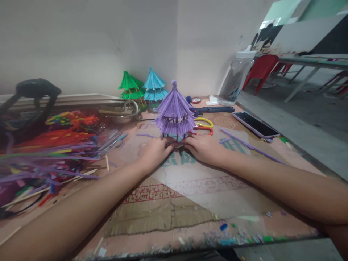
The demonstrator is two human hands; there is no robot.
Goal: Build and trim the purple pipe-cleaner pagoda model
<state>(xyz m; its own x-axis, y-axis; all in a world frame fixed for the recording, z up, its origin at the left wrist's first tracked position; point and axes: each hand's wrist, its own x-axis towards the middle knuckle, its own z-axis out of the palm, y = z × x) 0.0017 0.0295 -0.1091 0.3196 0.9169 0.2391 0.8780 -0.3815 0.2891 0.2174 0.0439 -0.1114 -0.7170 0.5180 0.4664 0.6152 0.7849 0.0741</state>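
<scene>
A purple two-tiered pagoda model, its roofs made of fuzzy pipe cleaners, stands upright in the middle of the table. My left hand is closed at the lower left of its base, fingers bent around the edge. On the other side my right hand grips the base at the lower right. The fingertips of both hands nearly meet in front, and the underside of the model is hidden. Beneath lies a sheet of printed cardboard. Scissors with yellow and red handles lie partly behind the model.
Green and blue pagoda models stand by the wall. Piles of pipe cleaners and sticks cover the left side. A phone, a clear water bottle and loose purple pipe cleaners are on the right. Scraps dot the front edge.
</scene>
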